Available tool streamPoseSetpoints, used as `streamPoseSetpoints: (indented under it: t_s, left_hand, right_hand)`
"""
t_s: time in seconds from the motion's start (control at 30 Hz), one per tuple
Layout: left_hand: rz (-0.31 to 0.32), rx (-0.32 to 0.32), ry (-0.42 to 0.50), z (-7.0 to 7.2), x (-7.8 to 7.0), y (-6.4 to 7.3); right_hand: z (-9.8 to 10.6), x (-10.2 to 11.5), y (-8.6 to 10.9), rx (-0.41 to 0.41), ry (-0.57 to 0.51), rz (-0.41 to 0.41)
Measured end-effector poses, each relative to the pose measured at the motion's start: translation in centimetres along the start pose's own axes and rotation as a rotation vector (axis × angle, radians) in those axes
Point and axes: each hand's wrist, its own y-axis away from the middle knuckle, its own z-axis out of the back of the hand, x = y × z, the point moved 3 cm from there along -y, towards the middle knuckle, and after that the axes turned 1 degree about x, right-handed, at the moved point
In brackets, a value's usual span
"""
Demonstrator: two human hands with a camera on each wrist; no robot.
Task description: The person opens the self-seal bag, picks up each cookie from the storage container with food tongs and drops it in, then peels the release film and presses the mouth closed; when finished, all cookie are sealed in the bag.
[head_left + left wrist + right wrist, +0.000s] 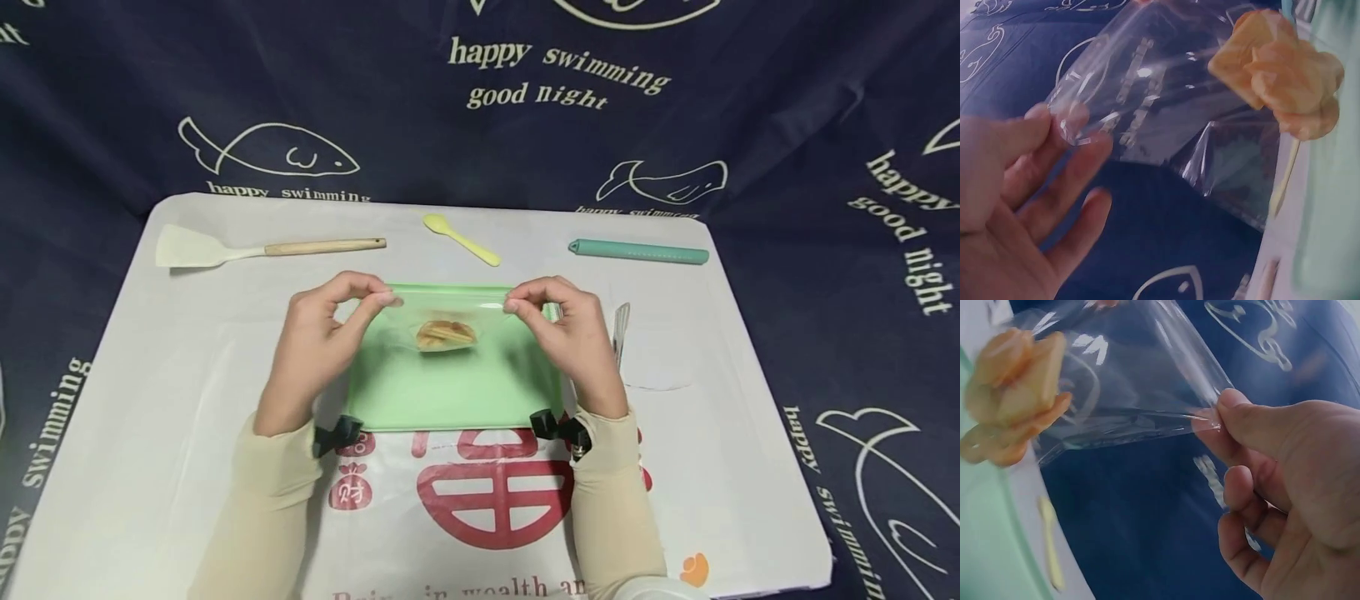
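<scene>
A clear plastic bag [1141, 81] with several biscuits [446, 335] gathered at its bottom hangs over a green cutting board [450, 392]. My left hand [318, 342] pinches one upper corner of the bag between thumb and forefinger. At the opposite corner my right hand [570, 337] pinches the film the same way, its other fingers loosely bent in the right wrist view. Stretched between both hands, the bag's top edge runs almost level. Through the film the biscuits [1013, 394] look golden, some round and one square.
Behind the board lie a white spatula [198, 248] with a wooden handle, a yellow spoon [465, 242] and a teal stick-like item [637, 251]. A metal utensil [620, 329] lies beside my right hand, partly hidden. The white table [187, 358] has a rounded edge before a dark blue cloth.
</scene>
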Motion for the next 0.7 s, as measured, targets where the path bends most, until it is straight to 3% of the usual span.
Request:
streamPoseSetpoints:
  t_s: [0.1, 0.2, 0.3, 0.37, 0.53, 0.7]
  left_hand:
    - [0.02, 0.066, 0.067, 2.7, -0.4, 1.5]
    - [0.02, 0.123, 0.286, 5.9, -0.7, 3.5]
    - [0.084, 0.14, 0.487, 8.6, -0.4, 5.4]
    - [0.179, 0.098, 0.37, 10.0, 0.5, 6.3]
    - [0.424, 0.046, -0.109, 11.4, 4.8, 6.9]
    - [0.51, 0.005, -0.112, 12.1, 9.0, 5.9]
  right_hand:
    - [-1.8, 0.9, 0.1, 0.098, -0.07, 0.024]
    - [-4.1, 2.2, 0.4, 0.227, -0.165, 0.029]
    - [-6.9, 3.4, 0.8, 0.347, -0.218, -0.009]
    - [-9.2, 3.5, 0.8, 0.407, -0.215, -0.055]
    - [-15.0, 0.9, -0.6, 0.456, -0.13, -0.216]
    - [-19.3, -1.9, -3.1, 0.437, -0.091, -0.315]
